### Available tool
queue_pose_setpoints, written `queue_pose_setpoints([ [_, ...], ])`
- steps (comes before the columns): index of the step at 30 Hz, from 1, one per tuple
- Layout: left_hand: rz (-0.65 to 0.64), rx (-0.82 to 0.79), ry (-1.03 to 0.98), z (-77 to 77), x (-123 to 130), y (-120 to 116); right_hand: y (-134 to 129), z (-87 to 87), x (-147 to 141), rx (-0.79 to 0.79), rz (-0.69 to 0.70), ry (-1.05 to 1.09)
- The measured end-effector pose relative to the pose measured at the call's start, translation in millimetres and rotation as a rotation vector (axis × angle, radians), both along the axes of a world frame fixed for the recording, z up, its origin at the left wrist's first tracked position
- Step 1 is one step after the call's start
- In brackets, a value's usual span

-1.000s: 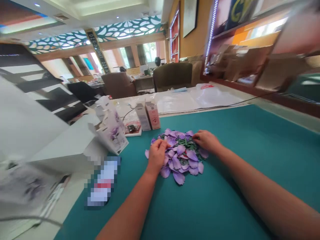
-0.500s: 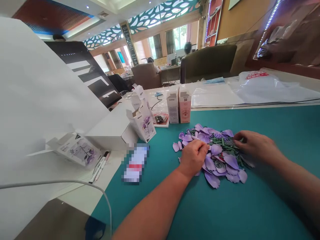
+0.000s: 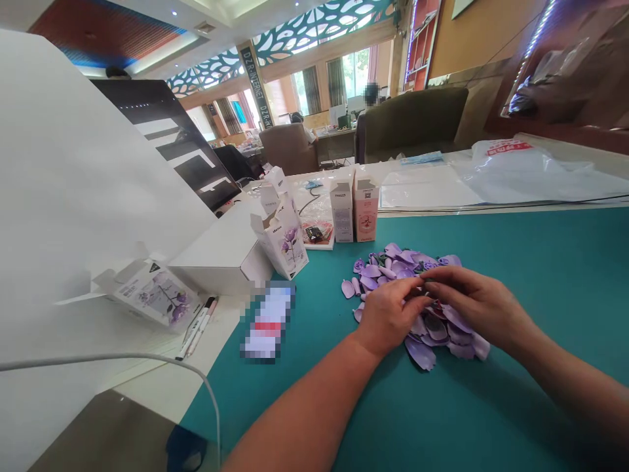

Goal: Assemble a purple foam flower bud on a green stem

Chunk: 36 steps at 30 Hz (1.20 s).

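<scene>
Over a heap of purple plastic flower petals (image 3: 420,354), my two hands meet fingertip to fingertip. My left hand (image 3: 390,311) is closed, its thumb and forefinger pinched together. From the right, my right hand (image 3: 476,298) reaches in, its fingers also pinched close to the left fingertips. Whatever sits between the fingers is small and mostly hidden. Green stem pieces and small purple curled parts (image 3: 430,265) show among the petals behind the hands. A few loose petals (image 3: 348,288) lie at the heap's left edge.
On the green mat (image 3: 555,275), a blurred phone (image 3: 268,321) lies left of the heap. Open flower boxes (image 3: 287,246) and two upright cartons (image 3: 366,210) stand behind. Markers (image 3: 196,328) rest at the left, near a grey cable (image 3: 147,357). A plastic bag (image 3: 521,174) lies at back right.
My right hand has moved left from the heap's right side to meet my left hand. The left hand has shifted slightly right, its thumb and forefinger now extended toward the right fingertips.
</scene>
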<state>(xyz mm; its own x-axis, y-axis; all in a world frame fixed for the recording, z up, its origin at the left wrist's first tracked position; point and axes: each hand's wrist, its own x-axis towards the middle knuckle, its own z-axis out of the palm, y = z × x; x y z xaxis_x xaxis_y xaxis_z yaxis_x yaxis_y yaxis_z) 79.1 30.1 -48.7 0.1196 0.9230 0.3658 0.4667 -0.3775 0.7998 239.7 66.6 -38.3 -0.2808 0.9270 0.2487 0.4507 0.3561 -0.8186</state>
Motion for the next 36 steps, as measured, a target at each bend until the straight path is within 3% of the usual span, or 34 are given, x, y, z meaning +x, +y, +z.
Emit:
queue_pose_setpoints([
  [5,0.067,-0.086,-0.143,3.7,-1.2,4.1,8.1,8.1,7.5,0.088,0.042,0.017],
  [7,0.078,-0.104,-0.194,4.8,-2.8,7.1,20.0,14.6,21.3,0.089,-0.002,-0.01],
  [9,0.098,-0.126,-0.242,6.2,-4.7,9.9,33.9,21.6,40.7,0.071,-0.103,-0.127],
  [11,0.105,-0.146,-0.279,8.3,-6.1,11.7,46.3,26.6,61.1,0.005,-0.15,-0.387],
  [16,0.164,-0.265,-0.402,13.6,-7.7,13.0,60.5,24.2,86.2,-0.082,-0.099,-0.625],
  [22,0.164,-0.307,-0.446,14.6,-8.4,14.9,41.7,30.9,61.4,-0.104,0.115,-0.628],
  [26,0.17,-0.337,-0.456,16.0,-6.1,13.0,21.9,37.6,36.7,-0.035,0.207,-0.665],
  [36,0.066,-0.306,-0.509,6.9,-3.6,13.9,14.0,19.2,17.1,0.049,-0.002,-0.914],
])
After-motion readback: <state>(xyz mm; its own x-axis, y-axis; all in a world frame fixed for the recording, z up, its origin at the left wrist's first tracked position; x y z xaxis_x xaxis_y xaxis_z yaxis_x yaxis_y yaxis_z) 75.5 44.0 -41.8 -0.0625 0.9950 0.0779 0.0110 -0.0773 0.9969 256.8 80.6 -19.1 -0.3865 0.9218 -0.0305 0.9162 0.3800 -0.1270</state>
